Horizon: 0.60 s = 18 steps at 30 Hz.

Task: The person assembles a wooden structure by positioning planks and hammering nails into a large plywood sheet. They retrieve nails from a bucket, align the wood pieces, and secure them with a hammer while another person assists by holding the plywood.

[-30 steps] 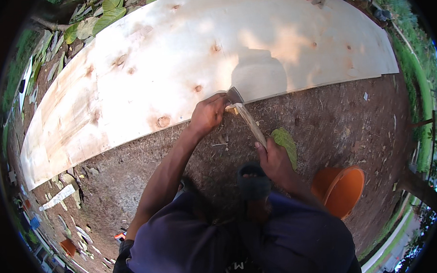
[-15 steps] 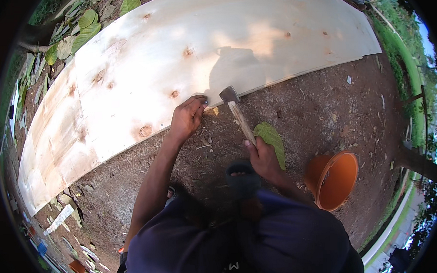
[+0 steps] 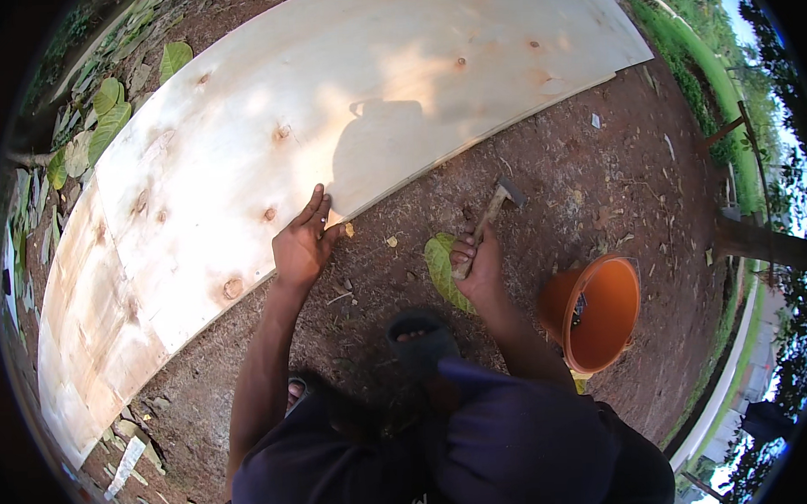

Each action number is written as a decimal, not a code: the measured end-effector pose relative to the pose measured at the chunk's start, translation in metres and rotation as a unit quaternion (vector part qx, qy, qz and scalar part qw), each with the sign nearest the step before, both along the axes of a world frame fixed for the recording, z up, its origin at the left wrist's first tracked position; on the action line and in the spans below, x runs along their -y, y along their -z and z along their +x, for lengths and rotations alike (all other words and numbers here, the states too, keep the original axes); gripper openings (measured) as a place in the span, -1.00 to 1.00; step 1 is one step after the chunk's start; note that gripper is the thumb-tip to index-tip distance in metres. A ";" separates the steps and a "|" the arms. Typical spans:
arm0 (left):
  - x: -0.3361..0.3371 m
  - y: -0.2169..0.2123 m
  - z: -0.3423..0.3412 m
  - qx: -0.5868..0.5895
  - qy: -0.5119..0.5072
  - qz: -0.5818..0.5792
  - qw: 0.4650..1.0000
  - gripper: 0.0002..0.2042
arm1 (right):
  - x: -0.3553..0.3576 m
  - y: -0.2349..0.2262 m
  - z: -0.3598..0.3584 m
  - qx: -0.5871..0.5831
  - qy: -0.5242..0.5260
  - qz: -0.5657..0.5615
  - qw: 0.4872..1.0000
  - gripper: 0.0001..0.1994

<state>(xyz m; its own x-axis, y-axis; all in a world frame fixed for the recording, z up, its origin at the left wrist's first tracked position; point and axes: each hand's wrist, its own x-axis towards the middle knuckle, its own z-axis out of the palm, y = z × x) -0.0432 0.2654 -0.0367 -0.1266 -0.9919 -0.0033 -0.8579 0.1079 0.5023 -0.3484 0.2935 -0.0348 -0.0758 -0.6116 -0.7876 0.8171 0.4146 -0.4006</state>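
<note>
Firmly closed around a wooden hammer handle, right hand (image 3: 480,265), with the hammer (image 3: 489,220) slanting up and away to a dark metal head held above the bare dirt. Just beneath that hand, lay a large green leaf (image 3: 443,267) flat on the soil. Further left, rested left hand (image 3: 302,243) with fingers stretched open, holding nothing, fingertips pressed on the near edge of a big pale plywood sheet (image 3: 240,151). Near the thumb, lay a small pale wood chip (image 3: 349,229) on the ground, just beside the sheet's edge. Spread across most of the upper view, that sheet, knots dotted over it and a head-shaped shadow falling on its middle. To the right of the hammer hand, tipped on its side, sat an orange bucket (image 3: 601,312) with a small dark item inside, too small to tell. Below, showed a dark sandal (image 3: 422,340) on a foot between the forearms.
</note>
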 end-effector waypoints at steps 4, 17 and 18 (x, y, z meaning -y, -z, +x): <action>0.002 0.001 0.005 0.040 0.026 -0.012 0.999 -0.44 | 0.029 -0.009 0.008 0.062 -0.061 -0.017 0.996 -0.62; 0.002 0.006 0.010 0.033 0.049 -0.036 0.998 -0.44 | 0.013 -0.009 0.011 -0.016 -0.044 -0.031 0.998 -0.61; 0.001 0.004 0.012 0.041 0.047 -0.030 0.998 -0.44 | 0.007 -0.016 0.021 -0.020 0.002 -0.028 0.999 -0.61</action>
